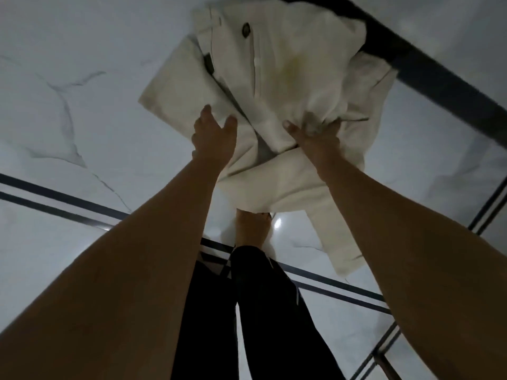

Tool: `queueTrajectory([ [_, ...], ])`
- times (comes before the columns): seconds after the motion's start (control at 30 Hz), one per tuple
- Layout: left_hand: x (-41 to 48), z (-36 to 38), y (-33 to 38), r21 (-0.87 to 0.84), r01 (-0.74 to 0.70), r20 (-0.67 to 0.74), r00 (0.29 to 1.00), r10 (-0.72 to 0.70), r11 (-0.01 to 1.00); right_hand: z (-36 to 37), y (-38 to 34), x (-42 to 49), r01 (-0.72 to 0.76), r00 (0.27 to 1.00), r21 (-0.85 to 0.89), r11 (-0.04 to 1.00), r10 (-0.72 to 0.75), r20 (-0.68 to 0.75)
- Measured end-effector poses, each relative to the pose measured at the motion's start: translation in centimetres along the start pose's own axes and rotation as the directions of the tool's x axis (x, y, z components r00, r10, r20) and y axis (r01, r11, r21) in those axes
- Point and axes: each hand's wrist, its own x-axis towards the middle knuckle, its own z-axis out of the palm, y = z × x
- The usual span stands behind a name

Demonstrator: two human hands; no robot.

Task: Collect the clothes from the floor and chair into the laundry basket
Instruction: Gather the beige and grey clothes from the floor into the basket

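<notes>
Cream-coloured trousers (274, 86) with a dark button lie crumpled on the white marble floor, one leg trailing toward my bare foot (253, 229). My right hand (312, 133) is closed on a bunch of the cloth near the middle of the trousers. My left hand (212, 134) hovers at the left fold with fingers apart, touching or just above the fabric and holding nothing. No laundry basket or chair is visible.
White marble floor tiles (82, 119) with dark inlay strips (60, 198) run across the view. A thick dark band (439, 75) crosses the upper right, partly under the trousers. My dark trouser legs (247, 311) fill the lower middle.
</notes>
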Motion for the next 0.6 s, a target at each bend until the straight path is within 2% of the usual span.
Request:
queueTrajectory([
  [0.1,2.2,0.3,-0.1,-0.138,0.037,-0.054,0.998,-0.044,0.99,2.7,-0.9,0.4,0.043,0.998,-0.001,0.999,-0.043,0.041],
  [0.17,3.1,0.2,-0.5,-0.203,0.066,-0.041,0.996,-0.076,0.977,4.7,-1.2,-0.2,0.027,0.999,-0.064,0.998,-0.025,0.033],
  [0.27,4.2,-0.5,-1.1,-0.202,0.078,-0.038,0.995,-0.087,0.976,8.1,-2.1,-1.2,0.0,1.0,-0.18,0.984,0.004,0.023],
  [0.4,5.1,-1.5,-2.5,-0.183,0.014,-0.09,0.996,-0.031,0.983,11.9,-3.4,-1.6,-0.022,0.999,-0.278,0.96,0.008,-0.051],
  [0.47,5.3,-2.1,-3.4,-0.204,0.004,-0.08,0.997,-0.021,0.979,12.8,-3.5,-1.8,0.011,0.988,-0.333,0.943,-0.062,-0.143],
  [0.53,5.0,-2.8,-3.9,-0.262,0.011,-0.058,0.998,-0.027,0.965,12.5,-3.1,-2.0,0.111,0.957,-0.36,0.926,-0.197,-0.212],
  [0.6,4.2,-3.7,-4.1,-0.301,0.044,-0.048,0.997,-0.061,0.953,11.2,-3.2,-2.4,0.208,0.946,-0.322,0.923,-0.274,-0.174],
])
